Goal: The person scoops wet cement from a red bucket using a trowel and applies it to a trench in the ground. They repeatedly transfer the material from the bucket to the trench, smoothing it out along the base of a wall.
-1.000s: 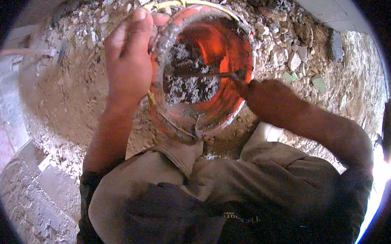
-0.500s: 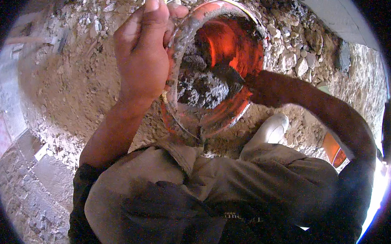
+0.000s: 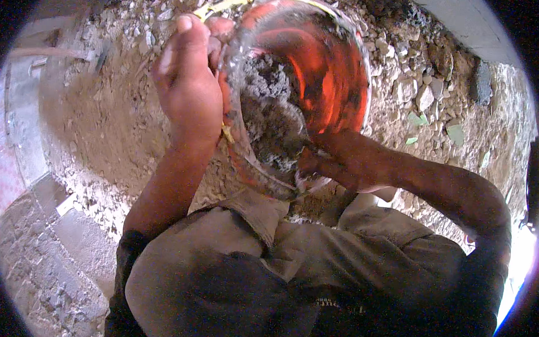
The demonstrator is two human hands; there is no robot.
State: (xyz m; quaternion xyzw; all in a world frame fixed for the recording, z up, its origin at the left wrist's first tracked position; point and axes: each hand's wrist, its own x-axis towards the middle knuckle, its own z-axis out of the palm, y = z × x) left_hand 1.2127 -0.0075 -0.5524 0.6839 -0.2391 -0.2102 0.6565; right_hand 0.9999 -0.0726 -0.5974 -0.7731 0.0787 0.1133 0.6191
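An orange-red bucket (image 3: 338, 82) is tipped so that its mouth faces me, its rim caked with grey residue. Wet grey mortar-like mix (image 3: 271, 118) lies along its left and lower inside. My left hand (image 3: 192, 85) is closed on the bucket's left rim, thumb pointing up, some fingers hidden behind it. A pale yellow cord-like handle (image 3: 225, 5) runs along the far rim. Inside the bucket's lower right mouth is my right hand (image 3: 335, 159), fingers closed around a trowel-like tool, mostly hidden by the hand and the grey mix.
Rubble and stones (image 3: 423, 93) cover the ground beyond and right of the bucket, with greenish shards (image 3: 455, 134) among them. Brown soil (image 3: 105, 121) spreads to the left. A concrete slab edge (image 3: 458, 23) runs along the far right. My trousered legs (image 3: 338, 242) are close below the bucket.
My right hand has moved down and slightly left toward the near rim, and the dark blade seen earlier is no longer distinct. The bucket's mouth has turned slightly; my left hand still grips it.
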